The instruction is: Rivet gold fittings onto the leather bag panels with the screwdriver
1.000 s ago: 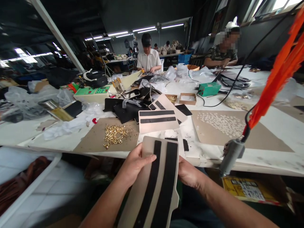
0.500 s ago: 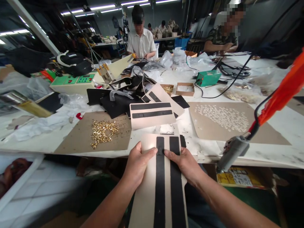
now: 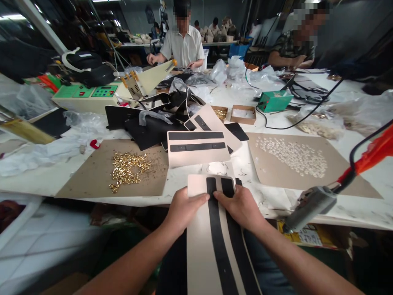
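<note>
Between my hands, at the table's front edge, is a beige panel (image 3: pixel 199 233) with two black strips running down it. My left hand (image 3: pixel 186 207) grips its left side, the thumb lying on the near black strip. From the right side my right hand (image 3: pixel 241 205) holds it, with the thumb pressed on that same strip close to the other thumb. The fingers under the panel are hidden. Just beyond lies another beige panel (image 3: pixel 196 157) with two black strips, partly over a further beige panel (image 3: pixel 219 125).
Gold-coloured metal fittings (image 3: pixel 129 168) lie on brown card at left; small clear pieces (image 3: pixel 293 155) cover another card at right. A grey tool (image 3: pixel 313 207) hangs at the right edge. Behind are black pieces (image 3: pixel 150 131), a green box (image 3: pixel 274 101) and a person in a white shirt (image 3: pixel 184 47).
The panel's lower end has swung to the right, and both hands have shifted slightly right with it. The view has tilted down a little. Across the table, the person's hand has moved outward.
</note>
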